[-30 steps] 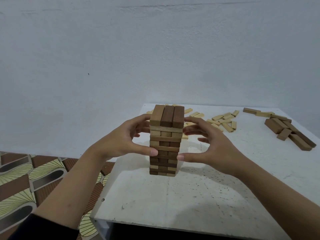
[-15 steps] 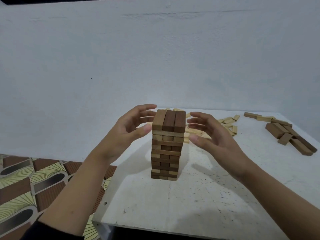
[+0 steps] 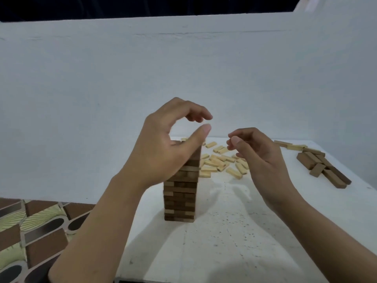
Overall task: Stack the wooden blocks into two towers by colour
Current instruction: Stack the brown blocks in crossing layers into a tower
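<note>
Tower (image 3: 180, 193) upright mid-table (image 3: 224, 252); your left hand (image 3: 163, 148) covers its top, fingers curved, thumb apart, empty. Your right hand (image 3: 259, 158) at 2 o'clock, loosely curled, empty. Pale blocks (image 3: 222, 162) at 1 o'clock, dark blocks (image 3: 322, 166) further right

We get a bright, even picture: soft light from overhead leaves the pale blue-white plastered wall (image 3: 102, 88) flat and matte. On the white speckled tabletop (image 3: 224, 252), pale, fuzzy-edged shadows of the arms spread toward 6 o'clock. A fainter shadow lies at 3 o'clock of the tall striped tower of brown and tan wooden blocks (image 3: 180, 201). At 12 o'clock a strip of the frame is nearly black. The fingertips of the left hand (image 3: 163, 148) and the right hand (image 3: 263, 158) smear slightly with motion. The scattered pale wooden blocks (image 3: 220, 162) look soft. Toward 3 o'clock the table edge splays with wide-angle stretch.
</note>
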